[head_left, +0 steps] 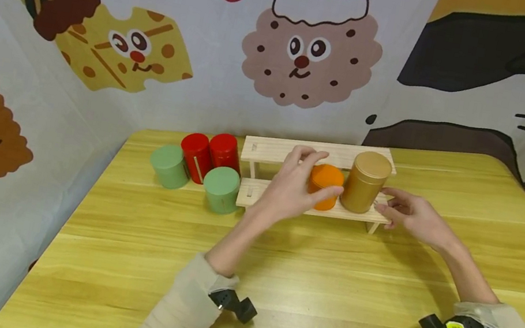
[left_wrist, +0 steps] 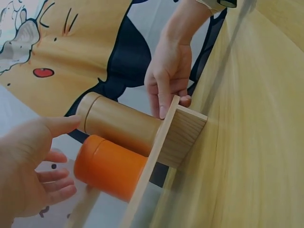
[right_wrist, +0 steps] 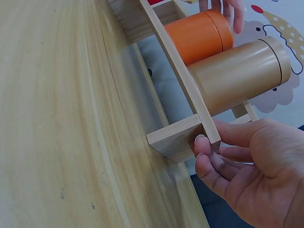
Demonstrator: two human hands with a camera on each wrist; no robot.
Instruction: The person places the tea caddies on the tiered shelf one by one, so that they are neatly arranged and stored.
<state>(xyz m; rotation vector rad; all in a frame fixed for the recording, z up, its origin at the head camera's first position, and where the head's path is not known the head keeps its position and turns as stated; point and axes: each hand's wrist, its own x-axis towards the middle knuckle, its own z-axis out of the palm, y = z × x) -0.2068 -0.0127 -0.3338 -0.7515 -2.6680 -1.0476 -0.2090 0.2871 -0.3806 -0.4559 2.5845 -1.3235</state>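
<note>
A gold can [head_left: 366, 183] and a shorter orange can [head_left: 326, 187] stand side by side on the lower board of a two-step wooden rack [head_left: 348, 214]. My left hand [head_left: 293, 184] reaches over the orange can, its fingers spread and loosely bent. In the left wrist view, that thumb [left_wrist: 64, 126] comes right up to the gold can's lid, and the other fingers stay beside the orange can's top. At the rack's right end, my right hand [head_left: 413, 217] pinches the lower board's edge [right_wrist: 211, 130] between thumb and fingers, next to the gold can.
Left of the rack, two red cans [head_left: 196, 157] and two green cans [head_left: 222, 189] stand close together on the wooden table [head_left: 304, 288]. The rack's upper board [head_left: 275, 150] runs behind. A printed cloth [head_left: 187, 110] hangs along the back.
</note>
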